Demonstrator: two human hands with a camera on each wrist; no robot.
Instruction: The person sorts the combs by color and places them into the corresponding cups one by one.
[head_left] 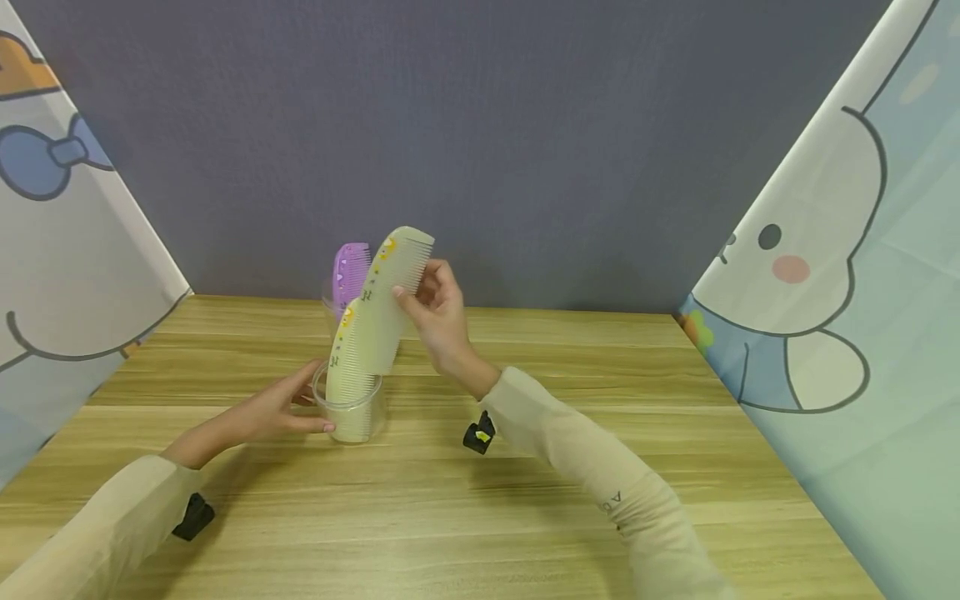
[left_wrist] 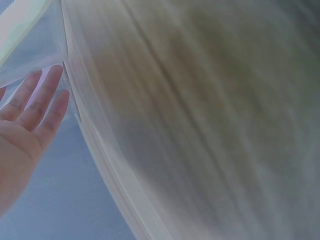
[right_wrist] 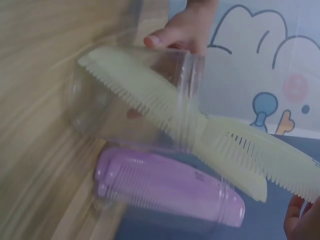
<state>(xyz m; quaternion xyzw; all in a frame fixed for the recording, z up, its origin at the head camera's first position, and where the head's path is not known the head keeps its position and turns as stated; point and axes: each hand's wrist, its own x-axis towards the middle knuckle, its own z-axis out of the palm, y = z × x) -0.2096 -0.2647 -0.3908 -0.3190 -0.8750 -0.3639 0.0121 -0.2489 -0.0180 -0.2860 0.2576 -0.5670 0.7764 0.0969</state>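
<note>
In the head view my right hand (head_left: pixel 442 321) pinches a pale yellow-green comb (head_left: pixel 396 287) by its toothed side. The comb stands upright over a clear plastic cup (head_left: pixel 378 417), its lower end near the rim. Another pale comb (head_left: pixel 348 358) leans inside that cup, its top sticking out. Around the cup's left side is my left hand (head_left: pixel 281 404), thumb in front and fingers behind the wall. The left wrist view shows the fingers (left_wrist: pixel 46 95) of this hand nearly straight against the cup. Through the clear wall, the right wrist view shows the pale comb (right_wrist: pixel 130 82) slanting.
Behind the first cup, a second clear cup (right_wrist: pixel 200 220) holds purple combs (right_wrist: pixel 170 187). All stand on a wood-grain table (head_left: pixel 480 517). A dark grey panel (head_left: pixel 480 150) rises at the back, with cartoon-printed sheets (head_left: pixel 825 250) on both sides. Each sleeve carries a black wrist device (head_left: pixel 480 433).
</note>
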